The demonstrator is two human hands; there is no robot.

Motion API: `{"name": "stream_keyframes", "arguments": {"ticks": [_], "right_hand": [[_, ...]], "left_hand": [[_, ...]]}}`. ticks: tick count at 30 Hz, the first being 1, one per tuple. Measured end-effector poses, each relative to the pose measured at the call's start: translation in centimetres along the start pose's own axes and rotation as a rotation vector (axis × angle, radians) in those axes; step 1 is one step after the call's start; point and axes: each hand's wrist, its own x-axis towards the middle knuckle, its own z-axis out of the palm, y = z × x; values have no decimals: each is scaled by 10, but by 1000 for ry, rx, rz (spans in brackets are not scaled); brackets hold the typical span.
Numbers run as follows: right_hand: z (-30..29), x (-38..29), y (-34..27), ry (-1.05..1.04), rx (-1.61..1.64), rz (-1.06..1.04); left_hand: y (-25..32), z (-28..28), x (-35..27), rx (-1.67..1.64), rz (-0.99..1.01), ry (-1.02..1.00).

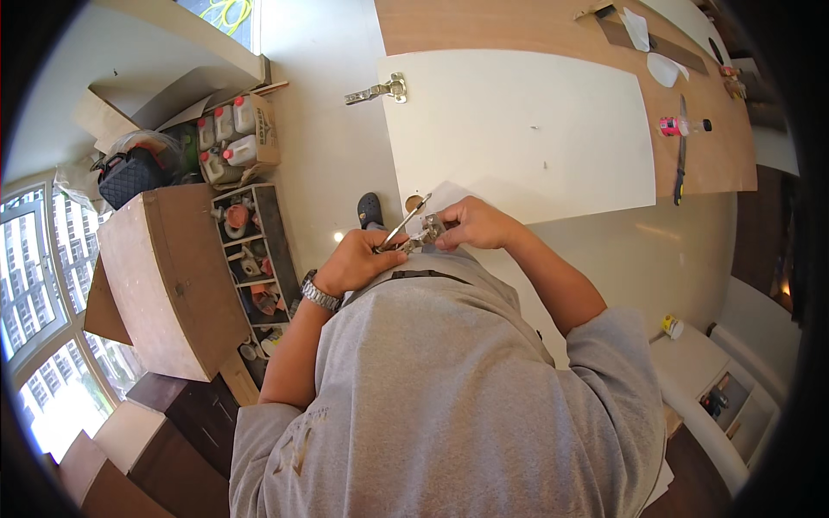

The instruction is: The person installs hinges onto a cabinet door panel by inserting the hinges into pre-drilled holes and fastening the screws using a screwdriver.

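Close to my waist, my left hand (363, 259) grips a metal screwdriver (408, 223), its tip pointing up and right, and also touches the arm of a metal concealed cabinet hinge (424, 234). My right hand (478, 225) pinches the cup end of that hinge. Just beyond my hands lies a white cabinet door panel (518, 129) with a round hinge hole (414, 204) near its close corner. Another concealed hinge (382, 89) sits at the panel's far left corner, its arm sticking out past the edge. Two small screws (535, 127) lie on the panel.
Brown board (706, 142) under the panel holds a pink-labelled bottle (685, 126) and a handsaw (681, 152). To the left stand a shelf unit (262, 252) of tools, a box of jugs (267, 133) and a wooden cabinet (162, 285). A drawer cabinet (693, 362) is at right.
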Motion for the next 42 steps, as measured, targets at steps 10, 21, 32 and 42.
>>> {"name": "stream_keyframes", "arguments": {"ticks": [10,21,32,42], "right_hand": [[1,8,15,-62,257,54],[13,20,19,499,-317,-179],[33,23,18,633,-719,-266],[31,23,21,639,-753,-298]], "left_hand": [[-12,-26,10,-127,-18,-138],[-46,-55,60,-161,-36,-136],[-59,-60,79,-133,-69,-124],[-65,-54,76,-167,-40,-51]]}}
